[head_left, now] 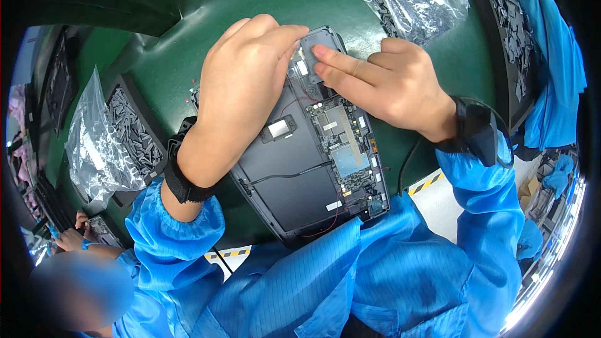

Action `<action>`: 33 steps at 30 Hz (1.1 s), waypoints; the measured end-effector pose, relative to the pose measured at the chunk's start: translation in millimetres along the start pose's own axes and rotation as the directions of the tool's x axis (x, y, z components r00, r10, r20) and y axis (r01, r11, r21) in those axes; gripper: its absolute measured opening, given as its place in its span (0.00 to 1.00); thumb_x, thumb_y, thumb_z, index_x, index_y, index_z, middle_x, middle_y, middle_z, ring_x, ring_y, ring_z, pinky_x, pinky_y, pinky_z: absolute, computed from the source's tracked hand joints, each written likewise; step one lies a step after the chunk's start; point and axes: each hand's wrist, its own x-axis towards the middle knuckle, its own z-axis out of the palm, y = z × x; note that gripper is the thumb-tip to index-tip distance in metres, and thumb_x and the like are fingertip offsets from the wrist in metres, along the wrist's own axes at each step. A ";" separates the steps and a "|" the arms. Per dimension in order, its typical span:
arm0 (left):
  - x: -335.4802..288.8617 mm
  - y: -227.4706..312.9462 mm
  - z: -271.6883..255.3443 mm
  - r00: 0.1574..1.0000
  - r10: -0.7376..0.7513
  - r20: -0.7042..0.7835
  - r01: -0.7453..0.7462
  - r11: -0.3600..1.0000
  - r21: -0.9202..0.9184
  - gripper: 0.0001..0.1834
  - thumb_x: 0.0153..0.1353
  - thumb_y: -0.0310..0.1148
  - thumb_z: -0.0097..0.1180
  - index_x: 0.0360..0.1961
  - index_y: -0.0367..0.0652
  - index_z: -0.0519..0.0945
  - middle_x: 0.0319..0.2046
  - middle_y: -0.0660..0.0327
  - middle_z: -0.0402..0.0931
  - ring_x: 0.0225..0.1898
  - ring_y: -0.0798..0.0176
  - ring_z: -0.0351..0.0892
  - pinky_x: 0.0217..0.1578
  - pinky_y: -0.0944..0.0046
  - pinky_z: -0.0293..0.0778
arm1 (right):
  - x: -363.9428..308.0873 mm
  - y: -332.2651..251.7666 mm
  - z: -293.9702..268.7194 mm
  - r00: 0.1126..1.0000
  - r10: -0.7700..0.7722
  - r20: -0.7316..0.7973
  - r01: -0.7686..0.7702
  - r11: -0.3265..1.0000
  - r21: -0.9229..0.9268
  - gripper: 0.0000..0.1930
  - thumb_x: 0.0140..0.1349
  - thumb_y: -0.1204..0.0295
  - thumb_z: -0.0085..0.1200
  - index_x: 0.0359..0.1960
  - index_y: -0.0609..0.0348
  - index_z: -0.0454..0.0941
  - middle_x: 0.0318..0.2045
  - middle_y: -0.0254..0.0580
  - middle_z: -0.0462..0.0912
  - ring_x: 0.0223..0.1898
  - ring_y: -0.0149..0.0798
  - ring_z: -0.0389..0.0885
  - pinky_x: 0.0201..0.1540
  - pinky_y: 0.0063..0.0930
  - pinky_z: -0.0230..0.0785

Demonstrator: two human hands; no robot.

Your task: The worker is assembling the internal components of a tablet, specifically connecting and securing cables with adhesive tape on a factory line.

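Observation:
An opened tablet-like device lies tilted on the green table, its inside facing up. It shows a green circuit board, a large dark flat panel, thin red wires and a small black speaker-like module. My left hand is curled at the device's far end, index finger and thumb close together at its edge; whatever they pinch is hidden. My right hand rests two stretched fingertips on a grey plate in the far corner, its other fingers curled. Dark bands circle both wrists.
A tray of small dark parts with a clear plastic bag stands at the left. Another clear bag of dark parts lies at the far right, beside a long dark tray. At the lower left, another person's hands work nearby.

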 end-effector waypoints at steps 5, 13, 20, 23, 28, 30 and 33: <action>0.3 0.1 1.3 1.000 -0.004 -0.011 0.004 1.000 -0.008 0.10 0.55 0.23 0.61 0.39 0.40 0.85 0.26 0.57 0.76 0.30 0.54 0.75 0.34 0.59 0.72 | 1.1 -13.3 -2.4 0.996 0.012 -0.092 -0.027 0.987 -0.158 0.08 0.50 0.73 0.59 0.34 0.54 0.83 0.43 0.38 0.86 0.16 0.24 0.68 0.21 0.22 0.57; 0.8 -1.9 1.8 1.000 -0.004 -0.004 0.004 1.000 -0.027 0.10 0.55 0.22 0.61 0.39 0.41 0.86 0.26 0.57 0.76 0.29 0.54 0.75 0.33 0.60 0.71 | 2.1 -8.2 0.5 0.998 -0.023 -0.058 0.015 0.992 -0.129 0.07 0.48 0.74 0.59 0.31 0.57 0.82 0.41 0.42 0.87 0.15 0.24 0.70 0.19 0.20 0.58; 1.1 -2.3 1.2 1.000 -0.009 -0.008 0.009 0.999 -0.036 0.10 0.56 0.23 0.61 0.40 0.40 0.85 0.26 0.57 0.75 0.28 0.56 0.75 0.32 0.60 0.71 | 2.0 -0.5 -1.2 0.999 -0.038 -0.029 0.036 0.997 -0.061 0.07 0.47 0.73 0.59 0.31 0.54 0.81 0.43 0.39 0.86 0.16 0.22 0.72 0.19 0.20 0.59; 0.2 -3.7 0.8 1.000 -0.005 -0.011 0.005 0.999 -0.037 0.10 0.57 0.23 0.60 0.40 0.40 0.85 0.26 0.57 0.75 0.28 0.56 0.74 0.32 0.60 0.71 | 2.9 -8.1 -0.3 1.000 -0.012 -0.017 0.011 0.996 -0.084 0.08 0.47 0.72 0.60 0.31 0.54 0.81 0.44 0.38 0.86 0.16 0.23 0.73 0.19 0.20 0.60; -0.9 -4.5 0.1 1.000 -0.015 0.010 0.015 0.999 -0.029 0.11 0.56 0.23 0.60 0.41 0.40 0.85 0.25 0.57 0.73 0.28 0.56 0.74 0.32 0.60 0.70 | 3.2 -1.5 1.8 0.997 -0.068 -0.044 0.062 0.992 -0.113 0.09 0.47 0.71 0.60 0.32 0.55 0.81 0.45 0.38 0.86 0.17 0.24 0.75 0.21 0.21 0.63; -1.2 -5.0 2.1 1.000 -0.004 0.003 0.004 0.999 -0.037 0.11 0.56 0.22 0.60 0.41 0.41 0.85 0.25 0.57 0.73 0.28 0.57 0.73 0.32 0.61 0.70 | 0.0 6.9 3.8 0.989 -0.129 -0.071 0.126 0.991 -0.037 0.09 0.47 0.71 0.60 0.32 0.55 0.81 0.45 0.39 0.86 0.17 0.24 0.75 0.21 0.22 0.63; 0.6 -5.0 1.7 1.000 0.000 0.011 0.000 0.998 -0.060 0.12 0.56 0.22 0.60 0.42 0.40 0.85 0.25 0.57 0.72 0.28 0.57 0.73 0.31 0.62 0.70 | -2.3 9.6 6.2 0.990 -0.102 -0.093 0.105 0.994 0.030 0.09 0.48 0.71 0.60 0.32 0.55 0.81 0.45 0.39 0.86 0.17 0.25 0.75 0.20 0.22 0.63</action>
